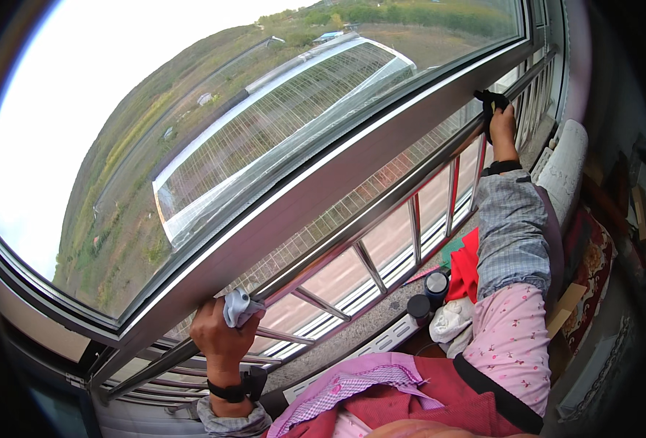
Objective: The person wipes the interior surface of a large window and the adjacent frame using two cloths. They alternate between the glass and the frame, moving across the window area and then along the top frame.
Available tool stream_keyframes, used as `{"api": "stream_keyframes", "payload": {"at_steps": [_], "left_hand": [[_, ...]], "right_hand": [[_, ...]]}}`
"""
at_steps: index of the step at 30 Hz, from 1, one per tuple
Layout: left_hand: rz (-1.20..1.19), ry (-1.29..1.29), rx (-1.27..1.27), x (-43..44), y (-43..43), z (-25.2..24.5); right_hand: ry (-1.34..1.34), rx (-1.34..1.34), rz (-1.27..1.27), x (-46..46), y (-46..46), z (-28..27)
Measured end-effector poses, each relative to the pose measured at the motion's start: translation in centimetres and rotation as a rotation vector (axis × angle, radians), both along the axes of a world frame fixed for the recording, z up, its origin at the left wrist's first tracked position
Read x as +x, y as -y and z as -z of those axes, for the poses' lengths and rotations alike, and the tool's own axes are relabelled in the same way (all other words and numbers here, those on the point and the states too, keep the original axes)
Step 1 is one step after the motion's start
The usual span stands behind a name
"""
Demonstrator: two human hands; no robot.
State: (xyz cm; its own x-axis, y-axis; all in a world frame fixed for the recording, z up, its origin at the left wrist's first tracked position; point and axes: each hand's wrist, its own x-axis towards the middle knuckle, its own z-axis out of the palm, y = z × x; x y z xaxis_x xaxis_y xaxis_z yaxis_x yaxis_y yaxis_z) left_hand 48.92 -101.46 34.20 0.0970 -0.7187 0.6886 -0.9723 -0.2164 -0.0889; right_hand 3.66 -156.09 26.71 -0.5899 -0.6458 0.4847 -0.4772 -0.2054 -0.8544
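Observation:
My left hand [221, 331] is closed around a crumpled pale grey cloth [241, 307] at the near part of a metal guard rail [366, 220]. Farther along the same rail, my right hand [502, 123] grips black fabric [489, 107]; whether this is a cloth or a glove is unclear. Its fingers are mostly covered by that fabric. Between the two hands, the lower frame of a glass window sash [328, 202] runs just beyond the rail. Metal balusters [369, 265] stand under the rail.
On the sill side stand a lidded bottle [436, 283] and a black-capped container [418, 306], beside red fabric [465, 263] and a white cloth [452, 323]. A slotted white panel [386, 340] lies below. A patterned textile [593, 274] is at right. Outside stands a plastic-covered greenhouse [284, 131].

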Motion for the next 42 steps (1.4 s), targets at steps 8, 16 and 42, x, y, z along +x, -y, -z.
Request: {"api": "stream_keyframes", "payload": {"at_steps": [8,16,42], "left_hand": [[-0.017,-0.049,0.022,-0.6,-0.3,-0.3],[0.002,-0.078,-0.038,-0.8,-0.4,-0.4],[-0.008,-0.089,-0.033,-0.7,-0.5,-0.7]], "right_hand": [[-0.136,0.038,0.009,-1.8,3.0,0.8],[-0.226,-0.095,-0.161,3.8,-7.1,0.8],[-0.365,-0.074,-0.298,-6.1,5.4,0.9]]}}
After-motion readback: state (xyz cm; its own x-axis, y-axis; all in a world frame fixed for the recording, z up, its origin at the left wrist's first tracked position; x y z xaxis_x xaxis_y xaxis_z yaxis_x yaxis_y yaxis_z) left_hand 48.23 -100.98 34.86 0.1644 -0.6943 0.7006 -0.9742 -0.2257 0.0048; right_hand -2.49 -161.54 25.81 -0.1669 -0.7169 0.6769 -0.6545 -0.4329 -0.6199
